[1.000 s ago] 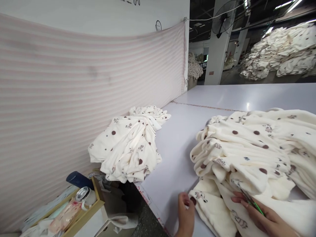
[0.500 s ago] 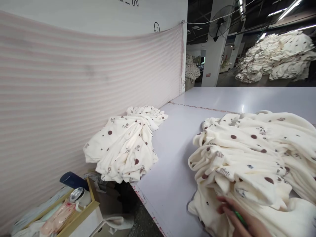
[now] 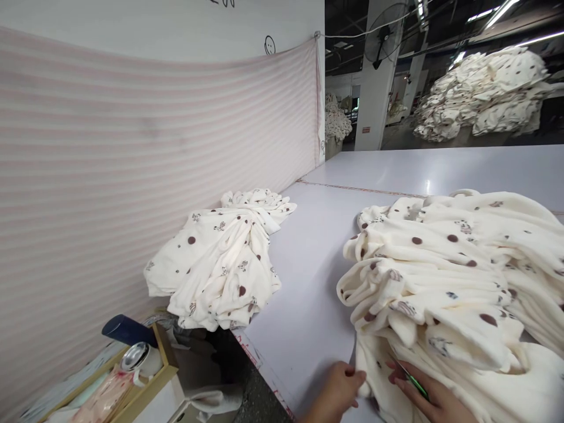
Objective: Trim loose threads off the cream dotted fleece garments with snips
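So the big heap of cream spotted garments took up the near right part of the pale bench, and both hands were working at its bottom front corner. The left hand sat just left of the heap's lowest piece, fingers pinched on that piece's edge right where it met the bench. The right hand lay flat on top of the same piece, just to the right, with a thin green tool held between its fingers, pointing up toward the heap. Couldn't make out what the tool was exactly; too small and half covered.

Left of the heap, across a bare strip of bench, a smaller pile of the same spotted fabric lay against the pink striped cloth hanging on the wall, part of it drooping over the bench's front edge. Below that pile, off the bench, a wooden tray held a metal cup and a dark blue thing. Way behind the heap, past the bench's far end, another mound of spotted garments was stacked high, with a fan on a pillar to its left.
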